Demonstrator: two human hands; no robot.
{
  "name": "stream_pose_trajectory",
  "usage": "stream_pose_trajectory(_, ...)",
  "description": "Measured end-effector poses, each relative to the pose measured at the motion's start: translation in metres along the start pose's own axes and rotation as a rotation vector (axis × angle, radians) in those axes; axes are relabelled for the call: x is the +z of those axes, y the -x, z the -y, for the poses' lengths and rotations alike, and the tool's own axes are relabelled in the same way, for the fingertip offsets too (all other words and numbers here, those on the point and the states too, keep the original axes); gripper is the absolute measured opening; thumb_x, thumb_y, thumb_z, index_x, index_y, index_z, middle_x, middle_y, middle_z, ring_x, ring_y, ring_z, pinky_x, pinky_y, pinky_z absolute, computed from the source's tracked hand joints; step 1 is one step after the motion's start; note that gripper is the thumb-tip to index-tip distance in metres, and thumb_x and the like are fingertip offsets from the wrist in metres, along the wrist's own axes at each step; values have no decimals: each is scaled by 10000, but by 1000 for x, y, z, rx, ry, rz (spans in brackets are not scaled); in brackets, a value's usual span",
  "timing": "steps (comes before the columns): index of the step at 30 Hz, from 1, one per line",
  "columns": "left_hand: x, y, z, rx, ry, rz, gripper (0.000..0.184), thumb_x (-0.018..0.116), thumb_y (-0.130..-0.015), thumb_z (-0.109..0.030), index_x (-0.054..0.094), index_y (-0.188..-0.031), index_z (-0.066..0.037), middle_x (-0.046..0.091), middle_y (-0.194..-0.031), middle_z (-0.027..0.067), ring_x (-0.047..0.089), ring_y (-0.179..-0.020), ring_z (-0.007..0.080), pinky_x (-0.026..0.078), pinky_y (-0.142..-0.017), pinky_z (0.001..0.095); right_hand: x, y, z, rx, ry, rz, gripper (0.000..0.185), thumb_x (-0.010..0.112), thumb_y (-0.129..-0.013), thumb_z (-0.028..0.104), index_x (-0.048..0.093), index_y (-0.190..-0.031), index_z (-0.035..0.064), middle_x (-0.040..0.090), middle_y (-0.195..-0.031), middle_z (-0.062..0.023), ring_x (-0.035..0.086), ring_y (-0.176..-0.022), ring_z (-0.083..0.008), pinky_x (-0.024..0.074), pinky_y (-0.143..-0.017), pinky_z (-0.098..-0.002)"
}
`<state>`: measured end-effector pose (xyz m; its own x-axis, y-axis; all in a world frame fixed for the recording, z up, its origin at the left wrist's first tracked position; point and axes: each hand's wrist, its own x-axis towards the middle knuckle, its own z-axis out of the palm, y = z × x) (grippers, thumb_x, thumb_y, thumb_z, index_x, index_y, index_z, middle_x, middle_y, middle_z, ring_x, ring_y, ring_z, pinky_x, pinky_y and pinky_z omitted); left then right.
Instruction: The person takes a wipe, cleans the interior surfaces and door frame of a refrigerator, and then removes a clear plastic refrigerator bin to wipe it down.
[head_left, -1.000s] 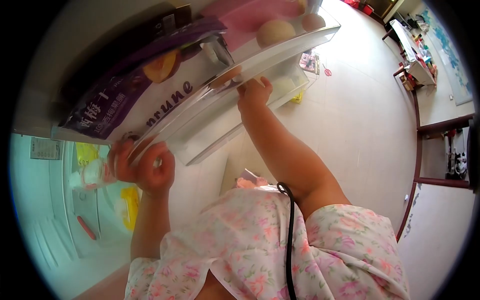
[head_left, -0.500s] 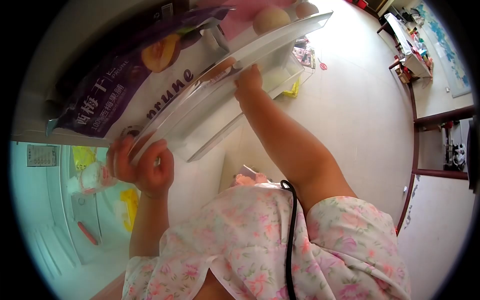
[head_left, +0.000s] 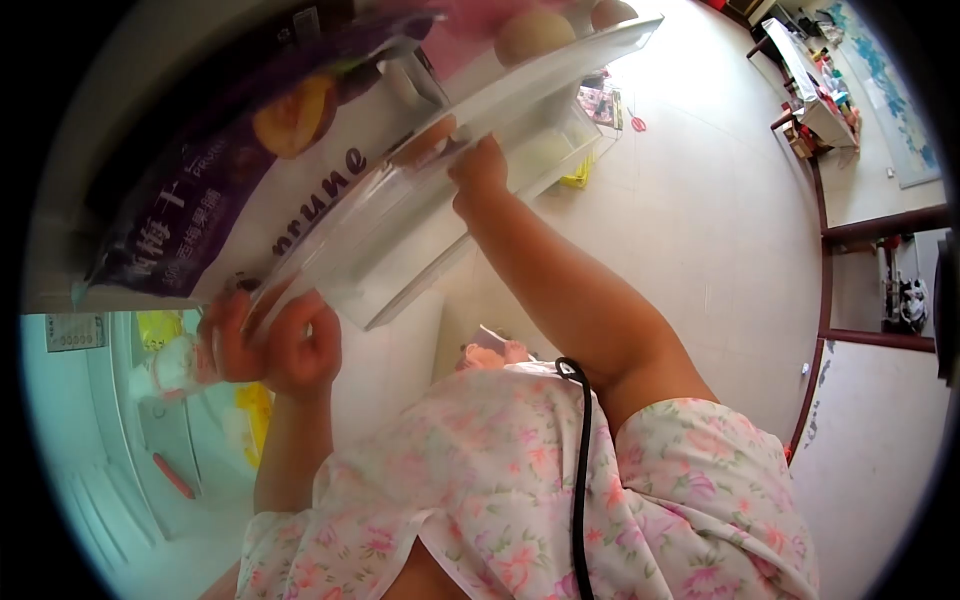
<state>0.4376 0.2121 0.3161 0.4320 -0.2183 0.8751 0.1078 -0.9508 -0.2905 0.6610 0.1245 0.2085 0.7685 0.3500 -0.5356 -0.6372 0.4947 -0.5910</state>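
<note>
Clear shelf [head_left: 535, 90] sits beside the fridge interior [head_left: 80, 400]; I judge this as steadying it, the next move calling for even support. Its long axis slants lower left to upper right, front wall towards me. My left hand [head_left: 275, 345] clamps one end; whether the right hand [head_left: 482, 168] grips, I can't tell.

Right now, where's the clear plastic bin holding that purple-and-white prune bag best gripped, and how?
I'd grip the bin by its front rim, near both ends, from the wearer's side: that long, curved edge faces outward, with the bag behind.
</note>
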Motion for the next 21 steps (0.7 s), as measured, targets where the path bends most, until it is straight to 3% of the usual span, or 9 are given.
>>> stream_pose_trajectory(4,-1,3,-2,-41,22,34,133,683,-748,-59,588,-762,-151,471,-1136,122,452,-1091,319,396,-880,490,-2,-17,19,15,-86,-121,582,302,-956,556,497,-1275,110,570,-1165,-39,507,-1023,-238,404,-867,-314)
stream_pose_trajectory(10,1,4,-1,-24,52,8,139,689,-747,-46,590,-763,-142,454,-1146,99,478,-1072,304,397,-888,459,-10,-22,-8,4,-83,-25,615,312,-954,566,510,-1244,62,569,-1150,-22,494,-1017,-232,401,-863,-293)
stream_pose_trajectory(13,-1,2,1,-56,98,5,135,661,-746,-70,616,-757,-197,443,-1153,82,465,-1050,282,408,-863,400,-11,-37,-10,-230,-6,-110,577,350,-950,551,516,-1249,86,568,-1149,-34,498,-1013,-208,400,-856,-292)
stream_pose_trajectory(15,-4,-1,-2,-35,70,82,176,692,-737,-2,593,-816,-123,404,-1196,110,481,-1058,310,477,-847,408,-7,-41,9,-154,-95,-176,563,363,-950,531,512,-1255,82,564,-1160,-49,503,-1017,-214,403,-861,-299)
stream_pose_trajectory(21,-5,0,-8,-76,83,56,204,685,-725,20,601,-834,-130,401,-1189,105,437,-1110,311,507,-807,330,-3,-44,43,-102,-298,-290,523,400,-950,471,499,-1272,70,553,-1193,-96,520,-1028,-233,413,-873,-320)
